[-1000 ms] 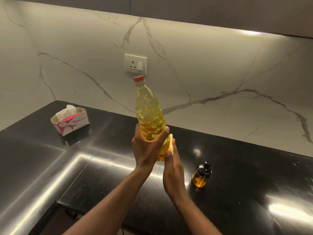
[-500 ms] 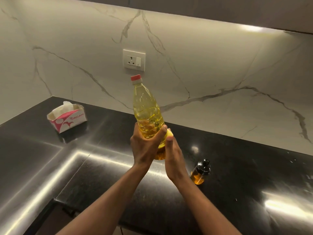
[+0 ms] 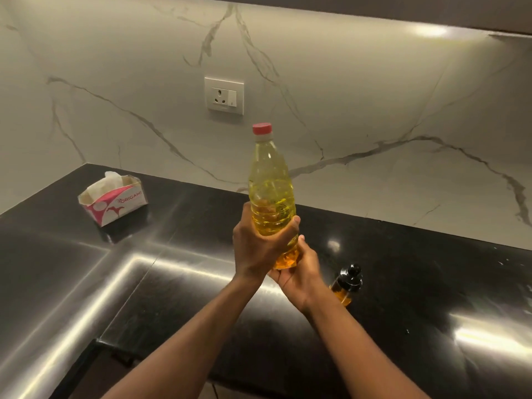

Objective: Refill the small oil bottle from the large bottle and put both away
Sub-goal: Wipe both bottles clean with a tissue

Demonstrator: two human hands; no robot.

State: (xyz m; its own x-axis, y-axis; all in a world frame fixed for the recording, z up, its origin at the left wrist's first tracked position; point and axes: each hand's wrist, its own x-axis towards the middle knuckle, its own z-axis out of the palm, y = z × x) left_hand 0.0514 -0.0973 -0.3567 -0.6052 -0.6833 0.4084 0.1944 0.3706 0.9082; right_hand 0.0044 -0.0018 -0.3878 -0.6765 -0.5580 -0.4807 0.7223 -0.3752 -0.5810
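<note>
While the left hand (image 3: pixel 260 244) grips the big bottle (image 3: pixel 270 194), the right hand (image 3: pixel 299 273) cups its bottom; the small bottle (image 3: pixel 347 285) stands close by.

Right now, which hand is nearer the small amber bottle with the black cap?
Right. The right hand is just left of the small amber bottle; the left hand is higher and farther left.

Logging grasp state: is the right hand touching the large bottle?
Touching. The head view shows the right hand cupping the base of the large bottle, a fingertip on its side; the left hand grips its body.
</note>
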